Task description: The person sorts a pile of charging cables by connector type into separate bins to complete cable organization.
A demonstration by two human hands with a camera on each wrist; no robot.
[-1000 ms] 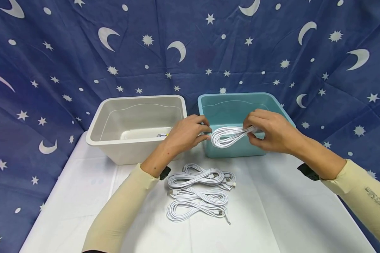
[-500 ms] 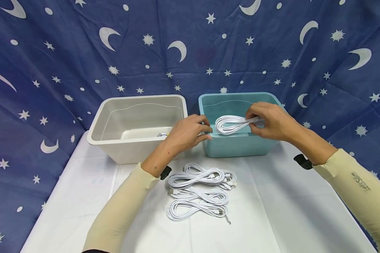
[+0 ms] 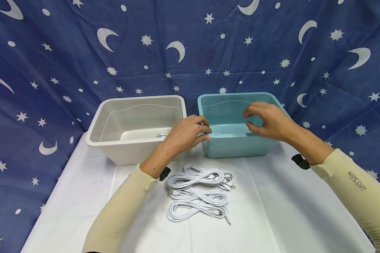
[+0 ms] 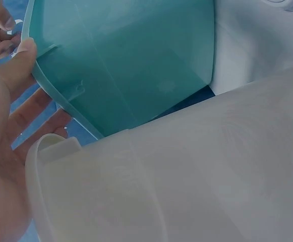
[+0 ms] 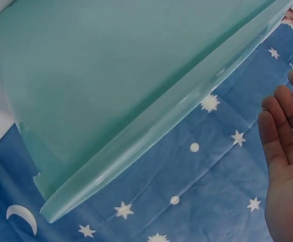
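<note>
My left hand (image 3: 188, 131) is at the near left corner of the teal bin (image 3: 237, 146). In the left wrist view its thumb (image 4: 25, 55) lies on the outer side of the rim, and fingers reach past the other side. My right hand (image 3: 269, 121) hovers over the right part of the bin, thumb and fingers apart, holding nothing. Only a thin white edge of the cable bundle (image 3: 216, 133) shows inside the bin; the front wall hides the rest. Several coiled white cables (image 3: 197, 202) lie on the table in front.
A light grey bin (image 3: 136, 151) stands left of the teal one, with a small item (image 3: 161, 135) partly visible inside. Both bins rest on a white-covered table (image 3: 240, 221). Behind hangs a blue curtain (image 3: 190, 80) with moons and stars.
My right hand carried a coiled white cable up over the teal bin's front rim and let it go inside; its fingers have parted. The left hand has stayed in place.
</note>
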